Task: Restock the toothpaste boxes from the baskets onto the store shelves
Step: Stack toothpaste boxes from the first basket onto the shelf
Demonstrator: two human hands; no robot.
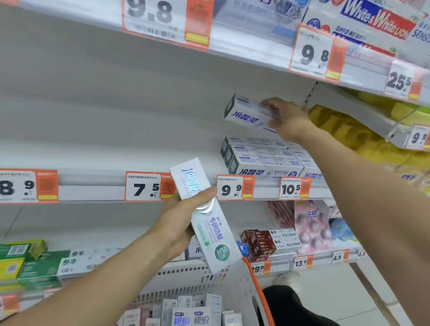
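Left hand (pixel 178 226): we grip a long white toothpaste box with a green round logo (pixel 204 218), tilted, above the white perforated plastic basket (pixel 194 277) of upright boxes. Right hand (pixel 286 119): we hold a white box with blue lettering (pixel 246 112), fingers curled round it, above the stacked white boxes (pixel 263 157) on the white shelf (pixel 94 140).

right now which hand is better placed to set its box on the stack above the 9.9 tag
Right hand: its toothpaste box already hovers directly over the stack. The left hand holds its box lower, before the shelf edge.
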